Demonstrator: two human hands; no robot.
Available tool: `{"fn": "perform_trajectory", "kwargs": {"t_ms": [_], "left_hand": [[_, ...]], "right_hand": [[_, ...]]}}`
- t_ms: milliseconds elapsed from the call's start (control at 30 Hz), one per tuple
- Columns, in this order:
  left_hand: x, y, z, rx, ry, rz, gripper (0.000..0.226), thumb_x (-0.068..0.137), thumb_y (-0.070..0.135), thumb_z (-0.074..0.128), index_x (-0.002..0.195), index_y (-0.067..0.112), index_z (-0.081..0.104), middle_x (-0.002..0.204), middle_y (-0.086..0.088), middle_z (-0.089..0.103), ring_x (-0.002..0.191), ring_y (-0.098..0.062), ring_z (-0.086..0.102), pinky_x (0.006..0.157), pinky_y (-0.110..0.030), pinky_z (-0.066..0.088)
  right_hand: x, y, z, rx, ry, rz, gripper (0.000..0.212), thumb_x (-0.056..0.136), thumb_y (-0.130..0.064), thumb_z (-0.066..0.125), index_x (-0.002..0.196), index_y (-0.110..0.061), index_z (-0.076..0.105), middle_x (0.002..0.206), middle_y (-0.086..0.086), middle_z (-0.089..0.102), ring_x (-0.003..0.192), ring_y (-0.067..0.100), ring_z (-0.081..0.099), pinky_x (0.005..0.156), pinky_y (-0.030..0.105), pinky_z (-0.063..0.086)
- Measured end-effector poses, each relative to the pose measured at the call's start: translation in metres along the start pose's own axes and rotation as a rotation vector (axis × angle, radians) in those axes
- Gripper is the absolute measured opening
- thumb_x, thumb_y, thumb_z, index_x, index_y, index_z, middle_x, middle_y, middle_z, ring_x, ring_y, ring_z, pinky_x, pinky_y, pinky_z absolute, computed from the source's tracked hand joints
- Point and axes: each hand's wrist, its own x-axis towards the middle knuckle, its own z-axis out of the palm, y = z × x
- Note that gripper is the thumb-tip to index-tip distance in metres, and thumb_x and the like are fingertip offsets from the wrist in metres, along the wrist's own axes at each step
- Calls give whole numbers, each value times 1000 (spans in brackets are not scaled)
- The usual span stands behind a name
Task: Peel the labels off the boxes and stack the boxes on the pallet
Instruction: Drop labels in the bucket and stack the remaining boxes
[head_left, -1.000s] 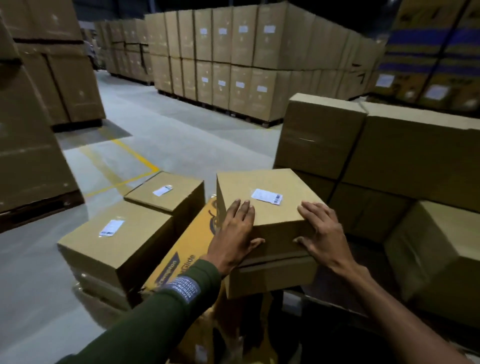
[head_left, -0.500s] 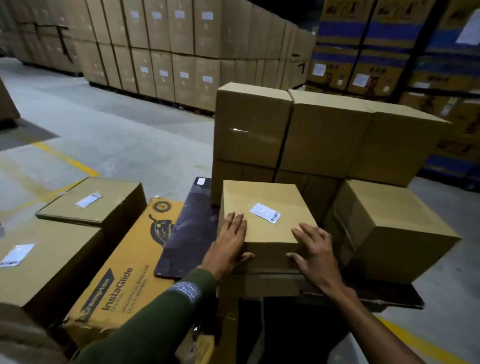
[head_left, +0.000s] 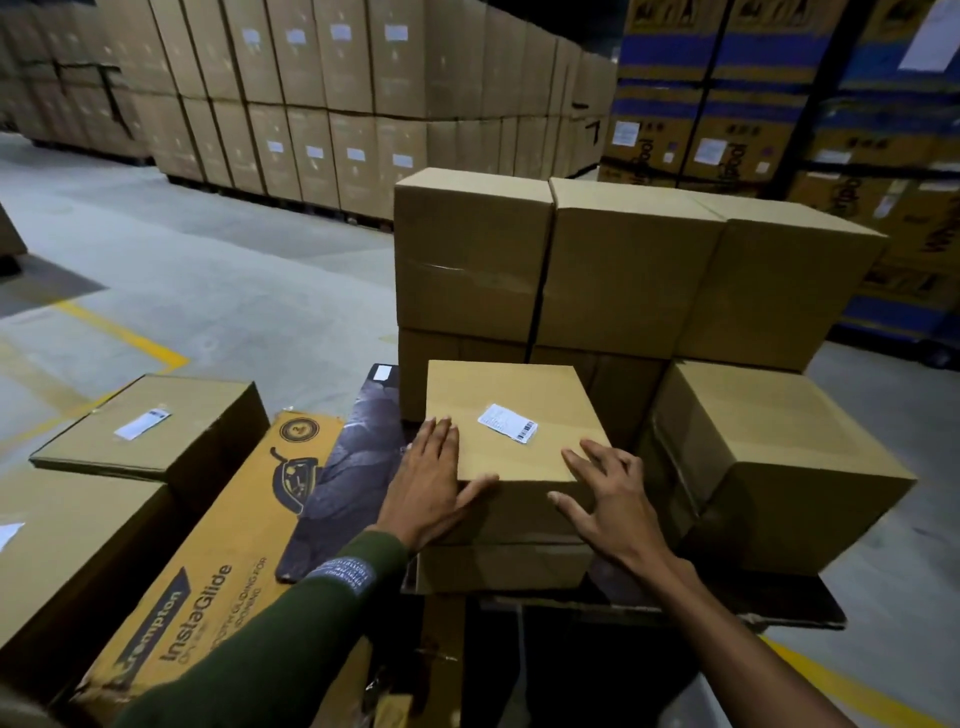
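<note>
A brown cardboard box (head_left: 524, 395) with a white barcode label (head_left: 506, 423) on its top sits on the dark-sheeted pallet (head_left: 353, 483), in front of stacked plain boxes (head_left: 550, 260). My left hand (head_left: 431, 483) lies flat on the box's near left corner, fingers straight on top and thumb on the front face. At the near right corner is my right hand (head_left: 602, 493), fingers spread and straight, touching the corner. Neither hand touches the label. To the left, another labelled box (head_left: 171, 441) stands on the floor.
A yellow Crompton InstaGlide carton (head_left: 208, 571) lies between the pallet and the left boxes. A plain box (head_left: 769, 467) stands on the pallet at right. Tall pallet stacks (head_left: 337, 104) line the far side of the concrete floor (head_left: 208, 270), which has yellow lines.
The view has swung right and the labelled box has moved from above the yellow carton to the pallet in front of the stack. Both hands stay flat on it.
</note>
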Motion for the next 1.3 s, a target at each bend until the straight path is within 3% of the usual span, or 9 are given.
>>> {"fn": "perform_trajectory", "kwargs": {"t_ms": [100, 200, 400, 567, 733, 900, 1133, 1200, 1300], "left_hand": [[0, 3, 3, -29, 75, -49, 93, 85, 68, -8, 154, 9, 15, 164, -8, 7, 151, -21, -2, 122, -45, 7], [-5, 4, 7, 49, 99, -31, 84, 87, 55, -10, 155, 9, 13, 163, -11, 7, 151, -23, -1, 122, -43, 6], [-26, 11, 15, 124, 159, -25, 72, 95, 46, 2, 154, 6, 16, 162, -13, 10, 150, -26, 2, 120, -46, 7], [-36, 12, 17, 143, 156, -27, 68, 97, 43, 8, 153, 6, 18, 162, -14, 10, 150, -28, 1, 119, -53, 16], [-41, 15, 16, 159, 114, -40, 72, 93, 45, -3, 155, 9, 3, 163, -12, -5, 149, -26, -13, 121, -52, 10], [-45, 15, 16, 142, 138, -29, 71, 94, 45, 1, 155, 10, 7, 163, -11, -2, 150, -26, -10, 120, -53, 9], [-48, 17, 18, 129, 150, -40, 66, 97, 43, 16, 152, 7, 25, 161, -14, 16, 150, -29, 7, 116, -55, 17], [-48, 18, 17, 131, 157, -49, 65, 97, 42, 19, 150, 6, 31, 160, -15, 21, 149, -29, 13, 114, -56, 21], [-46, 18, 15, 133, 139, -43, 68, 97, 43, 13, 153, 7, 22, 162, -13, 11, 150, -28, 3, 116, -57, 12]], "right_hand": [[6, -2, -8, -9, -52, 33, 56, 90, -64, 52, 140, -39, 50, 150, -9, 38, 132, 20, 26, 99, 49, 38], [21, -5, -19, 20, -37, 52, 52, 89, -63, 46, 127, -32, 62, 136, -4, 54, 122, 23, 42, 95, 46, 39], [65, -31, -26, 109, -45, -2, 44, 89, -46, 57, 118, -15, 68, 114, 8, 65, 103, 27, 60, 87, 37, 49], [84, -59, -18, 5, -193, -29, 61, 82, -64, 53, 115, -15, 67, 108, 10, 61, 99, 28, 56, 76, 34, 43], [90, -70, -15, -42, -225, 7, 52, 77, -56, 72, 109, -15, 68, 110, 9, 57, 100, 25, 51, 76, 35, 48], [101, -79, -24, -58, -321, 25, 42, 70, -51, 81, 80, -10, 76, 82, 9, 71, 82, 25, 63, 74, 44, 57], [108, -89, -36, -71, -462, 90, 45, 71, -51, 83, 82, -8, 74, 81, 9, 73, 80, 27, 68, 64, 34, 46], [105, -88, -37, -42, -414, 87, 50, 67, -48, 86, 91, -9, 65, 86, 8, 69, 83, 27, 65, 62, 32, 42], [100, -89, -40, 64, -376, 114, 56, 68, -39, 88, 103, -18, 48, 97, 5, 60, 84, 22, 64, 55, 33, 49]]}}
